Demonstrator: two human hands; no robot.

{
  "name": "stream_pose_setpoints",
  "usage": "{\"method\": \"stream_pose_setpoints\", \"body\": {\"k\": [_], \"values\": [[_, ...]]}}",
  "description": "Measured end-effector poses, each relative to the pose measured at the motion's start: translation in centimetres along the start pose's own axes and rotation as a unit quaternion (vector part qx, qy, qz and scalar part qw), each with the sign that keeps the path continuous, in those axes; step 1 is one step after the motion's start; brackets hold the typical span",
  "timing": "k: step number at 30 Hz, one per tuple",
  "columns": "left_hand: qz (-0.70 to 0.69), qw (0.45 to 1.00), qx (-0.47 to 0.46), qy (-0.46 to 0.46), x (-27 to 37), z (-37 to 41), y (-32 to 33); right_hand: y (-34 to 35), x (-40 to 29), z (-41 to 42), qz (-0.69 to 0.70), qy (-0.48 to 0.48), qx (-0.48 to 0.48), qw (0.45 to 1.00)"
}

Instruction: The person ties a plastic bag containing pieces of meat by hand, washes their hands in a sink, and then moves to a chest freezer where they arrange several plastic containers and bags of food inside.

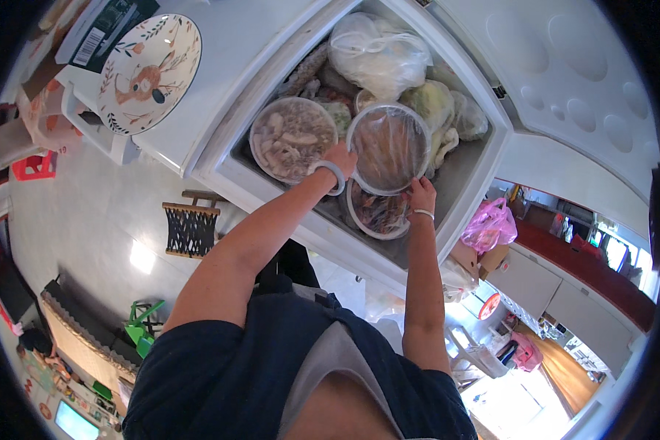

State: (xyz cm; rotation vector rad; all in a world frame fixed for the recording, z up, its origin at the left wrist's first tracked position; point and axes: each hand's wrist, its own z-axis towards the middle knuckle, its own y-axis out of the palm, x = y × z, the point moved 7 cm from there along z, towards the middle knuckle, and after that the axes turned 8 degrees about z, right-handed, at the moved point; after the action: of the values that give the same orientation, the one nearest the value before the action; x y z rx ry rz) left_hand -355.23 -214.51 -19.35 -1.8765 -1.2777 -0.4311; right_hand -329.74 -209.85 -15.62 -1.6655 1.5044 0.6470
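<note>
Before me a chest freezer stands open, filled with food. My left hand, with a grey band at its wrist, grips the left rim of a round, plastic-wrapped bowl of brownish food. At the bowl's lower right rim is my right hand, its fingers on the edge. Partly beneath this bowl sits another wrapped round container of dark food. To the left, beside my left hand, lies a larger round container of pale pieces under clear film.
A knotted white plastic bag and greenish bagged food fill the freezer's far side. Its raised lid is at right. A patterned oval plate rests on the left. A pink bag hangs near the right wall; a woven stool stands left.
</note>
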Motion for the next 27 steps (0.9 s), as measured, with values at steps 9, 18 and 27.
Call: {"method": "stream_pose_setpoints", "body": {"k": [9,18,27], "values": [[-0.044,0.999,-0.013,-0.002,1.2,-0.3,-1.3,0.7,1.6,1.2,-0.062,0.021,-0.023,0.998],[-0.161,0.986,-0.036,-0.028,1.4,-2.6,-2.3,1.1,1.0,0.2,-0.06,0.032,-0.057,0.996],[-0.158,0.983,-0.094,-0.005,1.5,-5.0,-3.9,-4.8,-3.3,2.0,-0.111,-0.021,-0.024,0.993]]}}
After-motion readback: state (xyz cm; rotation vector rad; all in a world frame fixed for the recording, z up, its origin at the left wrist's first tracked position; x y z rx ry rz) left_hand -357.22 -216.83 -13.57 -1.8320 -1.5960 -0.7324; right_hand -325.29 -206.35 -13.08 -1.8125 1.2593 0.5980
